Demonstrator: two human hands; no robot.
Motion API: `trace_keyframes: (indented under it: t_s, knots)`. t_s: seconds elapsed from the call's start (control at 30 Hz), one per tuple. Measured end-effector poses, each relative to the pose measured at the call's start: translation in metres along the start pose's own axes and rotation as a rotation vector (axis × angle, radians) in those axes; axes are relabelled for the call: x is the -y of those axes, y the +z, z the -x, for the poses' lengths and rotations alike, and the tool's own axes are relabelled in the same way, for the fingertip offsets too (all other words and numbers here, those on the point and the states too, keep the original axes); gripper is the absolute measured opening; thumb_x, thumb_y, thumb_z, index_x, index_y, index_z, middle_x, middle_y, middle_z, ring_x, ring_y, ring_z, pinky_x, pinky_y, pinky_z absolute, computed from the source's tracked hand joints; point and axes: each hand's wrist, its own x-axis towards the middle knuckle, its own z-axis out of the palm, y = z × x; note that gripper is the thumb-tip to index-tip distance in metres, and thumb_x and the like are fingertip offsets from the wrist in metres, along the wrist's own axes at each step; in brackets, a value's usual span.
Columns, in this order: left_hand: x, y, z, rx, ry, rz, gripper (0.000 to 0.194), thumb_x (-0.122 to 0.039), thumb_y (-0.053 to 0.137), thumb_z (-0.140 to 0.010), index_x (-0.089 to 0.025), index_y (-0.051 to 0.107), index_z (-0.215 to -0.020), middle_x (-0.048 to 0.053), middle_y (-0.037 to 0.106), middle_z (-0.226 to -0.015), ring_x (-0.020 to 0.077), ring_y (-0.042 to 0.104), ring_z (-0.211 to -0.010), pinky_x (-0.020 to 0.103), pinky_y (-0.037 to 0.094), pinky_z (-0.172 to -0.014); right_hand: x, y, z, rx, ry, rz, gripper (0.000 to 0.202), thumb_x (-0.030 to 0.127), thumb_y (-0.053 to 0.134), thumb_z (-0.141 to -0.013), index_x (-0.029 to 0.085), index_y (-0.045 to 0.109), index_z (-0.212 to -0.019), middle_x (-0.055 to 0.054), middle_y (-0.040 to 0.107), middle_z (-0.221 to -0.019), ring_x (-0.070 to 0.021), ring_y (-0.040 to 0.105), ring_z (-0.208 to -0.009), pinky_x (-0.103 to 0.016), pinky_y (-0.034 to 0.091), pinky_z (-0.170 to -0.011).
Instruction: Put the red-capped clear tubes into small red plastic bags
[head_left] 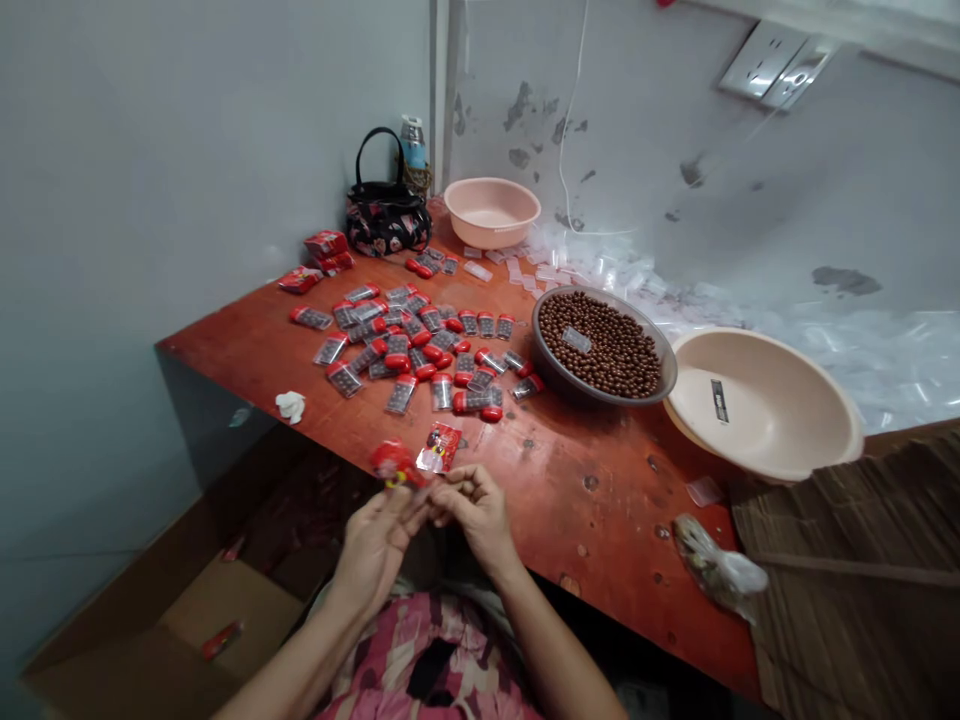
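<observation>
Over the front edge of the red table (pixel 555 500), my left hand (pixel 379 540) is closed on a red packet (pixel 394 462), which looks blurred. My right hand (pixel 476 505) meets it from the right, its fingers pinched together at the packet's lower end; what they grip is too small to make out. Just beyond the hands a flat red printed card (pixel 439 447) lies on the table. Farther back are several clear containers with red caps (pixel 402 393), dark balls inside. A grey bowl (pixel 667 375) of brown balls, a small clear case (pixel 576 340) on top, stands to their right.
A beige basin (pixel 795 400) and a pink basin (pixel 493 212) stand on the table. Clear plastic pieces (pixel 885 350) line the wall. A handbag (pixel 386 220), bottle (pixel 412 145), tissue (pixel 290 406) and knotted bag (pixel 720 568) are around. An open carton (pixel 232 610) sits below left; cardboard (pixel 862 560) at right.
</observation>
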Motion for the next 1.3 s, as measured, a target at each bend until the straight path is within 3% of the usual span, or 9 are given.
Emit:
trace_keyframes:
  t_s: [0.17,0.27,0.43,0.7,0.8,0.93,1.1,1.23,1.3]
  knots:
    - [-0.018,-0.036,0.006,-0.241,0.154,-0.089,0.046,-0.049,0.053,-0.071,-0.018,0.055,-0.104,0.012,0.064,-0.101,0.0252,0.060,-0.091,0.035,0.050,-0.072,0.007,-0.012,-0.003,-0.053,-0.033,0.093,0.017,0.029,0.059,-0.073,0.016,0.049,-0.076,0.002,0.060,-0.057,-0.0082,0.054,-0.041,-0.017,0.042,-0.039]
    - [-0.015,-0.030,-0.010,-0.094,0.274,-0.568,0.041,-0.039,0.058,-0.070,-0.020,0.057,-0.106,0.010,0.061,-0.107,0.0264,0.058,-0.095,0.040,0.045,-0.083,0.008,-0.020,-0.004,-0.079,-0.044,0.144,0.019,0.034,0.055,-0.075,0.016,0.050,-0.076,0.001,0.059,-0.059,-0.0076,0.053,-0.041,-0.017,0.041,-0.038]
    - [-0.004,-0.007,-0.060,0.169,0.849,-1.374,0.036,-0.029,0.057,-0.071,-0.025,0.058,-0.108,0.006,0.043,-0.128,0.0292,0.026,-0.124,0.050,0.015,-0.101,0.006,-0.023,-0.001,-0.073,-0.068,0.245,0.020,0.036,0.053,-0.078,0.016,0.052,-0.078,0.001,0.057,-0.061,-0.0075,0.052,-0.044,-0.017,0.041,-0.041]
    - [0.005,-0.013,-0.078,0.154,1.003,-1.567,0.029,-0.025,0.047,-0.079,-0.023,0.059,-0.105,0.008,0.053,-0.119,0.0278,0.029,-0.123,0.051,0.020,-0.099,0.010,-0.020,-0.016,-0.110,-0.153,0.370,0.017,0.033,0.052,-0.078,0.017,0.054,-0.085,-0.001,0.059,-0.072,-0.0118,0.055,-0.062,-0.022,0.046,-0.055]
    - [0.005,-0.006,-0.066,0.187,0.990,-1.486,0.030,-0.023,0.046,-0.079,-0.024,0.058,-0.106,0.006,0.052,-0.120,0.0266,0.028,-0.123,0.051,0.020,-0.099,0.011,-0.011,-0.027,-0.126,-0.212,0.357,0.031,0.029,0.062,-0.069,0.021,0.051,-0.097,-0.002,0.059,-0.086,-0.0141,0.057,-0.074,-0.026,0.047,-0.067]
    - [0.002,0.008,-0.049,0.234,0.880,-1.260,0.031,-0.022,0.049,-0.077,-0.025,0.060,-0.106,0.004,0.054,-0.118,0.0247,0.034,-0.120,0.043,0.024,-0.100,0.012,-0.006,-0.036,-0.121,-0.193,0.299,0.027,0.028,0.057,-0.072,0.021,0.050,-0.097,0.003,0.058,-0.069,-0.0118,0.055,-0.061,-0.023,0.046,-0.058]
    - [-0.012,0.015,-0.047,0.126,0.410,-0.851,0.041,-0.029,0.063,-0.066,-0.022,0.059,-0.106,0.005,0.064,-0.103,0.0241,0.058,-0.093,0.031,0.045,-0.079,0.020,-0.015,-0.041,0.017,-0.164,0.331,0.023,0.024,0.053,-0.074,0.020,0.051,-0.096,0.007,0.049,-0.056,-0.0074,0.044,-0.045,-0.017,0.038,-0.044]
    - [-0.019,0.012,-0.054,0.181,0.107,-0.700,0.021,-0.033,0.066,-0.061,-0.015,0.069,-0.070,0.003,0.067,-0.066,0.0215,0.061,-0.066,0.028,0.048,-0.060,0.035,-0.023,-0.055,0.205,-0.131,0.541,0.024,0.026,0.053,-0.074,0.020,0.052,-0.097,0.006,0.053,-0.057,-0.0089,0.048,-0.046,-0.019,0.039,-0.046]
    - [-0.020,0.011,-0.055,0.167,0.040,-0.631,0.019,-0.032,0.068,-0.059,-0.014,0.067,-0.060,0.002,0.064,-0.058,0.0183,0.059,-0.058,0.026,0.047,-0.056,0.048,-0.026,-0.070,0.160,-0.179,0.734,0.021,0.031,0.050,-0.076,0.020,0.055,-0.093,0.002,0.059,-0.064,-0.0119,0.054,-0.054,-0.022,0.042,-0.052]
